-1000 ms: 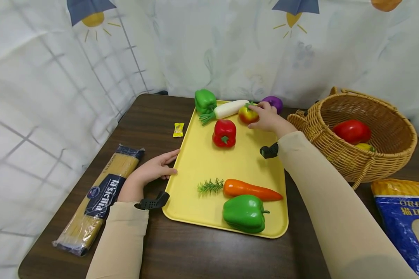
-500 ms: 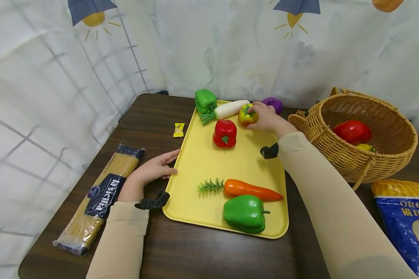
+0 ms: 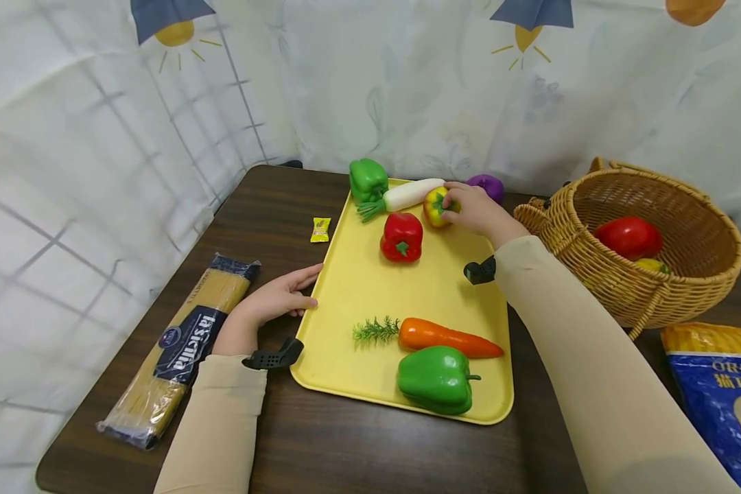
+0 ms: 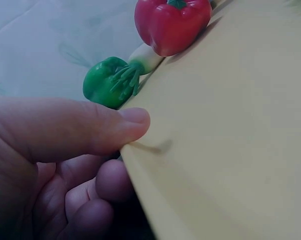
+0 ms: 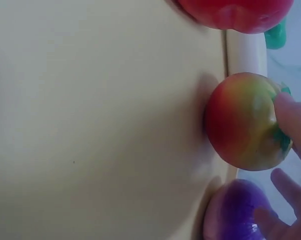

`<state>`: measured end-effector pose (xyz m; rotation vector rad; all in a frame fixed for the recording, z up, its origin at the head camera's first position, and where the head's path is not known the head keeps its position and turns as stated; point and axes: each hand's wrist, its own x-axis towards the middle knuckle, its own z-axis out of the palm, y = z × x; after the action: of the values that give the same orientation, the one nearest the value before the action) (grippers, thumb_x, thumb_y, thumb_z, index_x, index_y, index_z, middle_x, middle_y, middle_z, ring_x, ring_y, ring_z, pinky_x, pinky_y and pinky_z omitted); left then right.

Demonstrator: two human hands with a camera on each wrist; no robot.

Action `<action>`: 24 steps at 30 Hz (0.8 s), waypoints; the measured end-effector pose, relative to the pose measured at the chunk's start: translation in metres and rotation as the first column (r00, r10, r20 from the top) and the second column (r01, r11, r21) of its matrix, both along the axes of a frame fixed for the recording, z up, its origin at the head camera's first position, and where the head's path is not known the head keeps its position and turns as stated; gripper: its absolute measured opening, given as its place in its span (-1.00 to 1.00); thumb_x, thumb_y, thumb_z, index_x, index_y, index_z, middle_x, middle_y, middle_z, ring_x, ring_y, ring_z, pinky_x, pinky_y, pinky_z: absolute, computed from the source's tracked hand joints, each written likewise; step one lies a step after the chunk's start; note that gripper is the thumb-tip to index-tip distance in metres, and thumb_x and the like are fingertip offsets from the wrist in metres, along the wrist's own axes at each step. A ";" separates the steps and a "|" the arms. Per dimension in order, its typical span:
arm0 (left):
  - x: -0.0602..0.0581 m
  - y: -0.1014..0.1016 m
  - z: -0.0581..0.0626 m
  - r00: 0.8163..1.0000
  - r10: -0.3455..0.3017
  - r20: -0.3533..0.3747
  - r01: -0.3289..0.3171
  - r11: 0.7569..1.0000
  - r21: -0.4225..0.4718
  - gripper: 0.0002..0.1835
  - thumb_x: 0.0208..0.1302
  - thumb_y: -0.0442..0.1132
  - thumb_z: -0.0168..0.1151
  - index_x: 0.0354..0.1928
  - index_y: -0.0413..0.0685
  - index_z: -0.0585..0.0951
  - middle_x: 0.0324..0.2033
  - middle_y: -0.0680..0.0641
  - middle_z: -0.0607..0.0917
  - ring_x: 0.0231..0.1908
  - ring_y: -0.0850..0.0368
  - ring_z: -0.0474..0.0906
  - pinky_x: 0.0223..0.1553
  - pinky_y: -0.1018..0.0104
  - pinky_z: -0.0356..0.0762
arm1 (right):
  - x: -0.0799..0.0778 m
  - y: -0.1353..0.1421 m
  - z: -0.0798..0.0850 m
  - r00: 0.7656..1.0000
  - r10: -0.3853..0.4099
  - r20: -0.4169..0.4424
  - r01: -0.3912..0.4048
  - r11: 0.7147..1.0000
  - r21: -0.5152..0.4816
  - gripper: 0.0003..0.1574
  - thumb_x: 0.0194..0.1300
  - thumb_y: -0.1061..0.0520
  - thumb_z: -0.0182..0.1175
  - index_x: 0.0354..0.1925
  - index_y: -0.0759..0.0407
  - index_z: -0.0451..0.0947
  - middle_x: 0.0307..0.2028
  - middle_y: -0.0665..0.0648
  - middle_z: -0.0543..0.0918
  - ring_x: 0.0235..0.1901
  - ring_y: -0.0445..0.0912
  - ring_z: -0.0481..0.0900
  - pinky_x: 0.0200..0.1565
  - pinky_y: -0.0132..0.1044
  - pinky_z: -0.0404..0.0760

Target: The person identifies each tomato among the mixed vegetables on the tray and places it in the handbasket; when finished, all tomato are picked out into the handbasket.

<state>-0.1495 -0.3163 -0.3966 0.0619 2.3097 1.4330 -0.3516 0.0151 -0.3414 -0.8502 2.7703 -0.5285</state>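
My left hand (image 3: 278, 300) holds the left rim of a yellow tray (image 3: 346, 295); in the left wrist view the thumb lies over the rim and the fingers curl below it. At the tray's far right, my right hand (image 3: 478, 211) grips a red and yellow tomato (image 3: 435, 208). Its green leafy top (image 5: 283, 127) faces the hand, with a fingertip on it in the right wrist view. Close by are a white radish (image 3: 414, 194), a red bell pepper (image 3: 401, 238) and a round purple vegetable (image 3: 486, 186). The radish's green leaves reach toward a green bell pepper (image 3: 368, 180).
On the tray's near part lie a carrot (image 3: 444, 337) and another green pepper (image 3: 435, 379). A wicker basket (image 3: 685, 291) with red and yellow produce stands right, above a blue-yellow bag (image 3: 713, 391). Left are a spaghetti pack (image 3: 188, 343) and a small yellow packet (image 3: 320, 230).
The tomato has turned in place, its leafy top swinging round toward my right hand. My left hand stays on the tray rim. The head view has shifted slightly.
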 end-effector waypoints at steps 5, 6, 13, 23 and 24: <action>0.000 0.001 0.000 1.000 0.007 -0.001 -0.008 1.000 -0.013 -0.21 0.22 -0.28 0.13 0.42 0.06 -0.02 0.37 -0.09 0.13 -0.52 0.13 0.43 -0.44 0.34 0.38 | 0.000 -0.002 0.001 1.000 0.004 -0.029 -0.005 1.000 -0.027 -0.76 0.23 0.12 0.15 -0.20 0.26 0.43 0.32 0.23 0.21 0.27 0.23 0.09 0.28 0.04 -0.02; 0.000 0.001 0.001 1.000 0.008 -0.001 -0.008 1.000 -0.013 -0.21 0.22 -0.28 0.13 0.42 0.07 -0.02 0.37 -0.09 0.13 -0.52 0.13 0.43 -0.44 0.34 0.38 | 0.000 -0.002 0.001 1.000 -0.005 -0.024 0.004 0.999 -0.033 -0.72 0.22 0.12 0.16 -0.16 0.26 0.41 0.29 0.23 0.24 0.26 0.22 0.11 0.28 0.04 -0.01; -0.001 0.002 0.002 1.000 0.005 -0.003 -0.006 1.000 -0.010 -0.22 0.22 -0.28 0.12 0.42 0.06 -0.02 0.36 -0.10 0.13 -0.52 0.13 0.42 -0.44 0.34 0.38 | 0.001 -0.003 0.002 0.999 -0.037 0.002 0.037 0.999 -0.022 -0.24 0.22 0.12 0.16 0.33 0.15 0.13 0.33 0.24 0.16 0.30 0.23 0.04 0.30 0.07 -0.02; -0.001 0.001 0.001 1.000 0.009 -0.001 -0.009 1.000 -0.019 -0.22 0.22 -0.28 0.13 0.42 0.07 -0.01 0.36 -0.10 0.13 -0.52 0.13 0.43 -0.44 0.34 0.39 | 0.003 -0.004 -0.007 0.998 -0.006 0.062 0.010 0.998 -0.058 -0.13 0.09 0.15 0.26 0.31 0.08 0.09 0.31 0.26 0.09 0.30 0.19 0.04 0.25 0.12 0.11; 0.000 0.001 0.000 1.000 0.007 -0.003 -0.007 1.000 -0.016 -0.22 0.22 -0.28 0.12 0.42 0.07 -0.02 0.36 -0.10 0.13 -0.52 0.13 0.43 -0.44 0.34 0.39 | 0.003 -0.004 -0.007 0.998 0.004 0.065 0.001 0.997 -0.074 -0.14 0.08 0.17 0.26 0.30 0.11 0.10 0.30 0.26 0.11 0.30 0.17 0.04 0.26 0.10 0.12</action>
<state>-0.1498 -0.3153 -0.3963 0.0507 2.3255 1.4185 -0.3484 0.0109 -0.3486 -0.8351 2.7056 -0.6508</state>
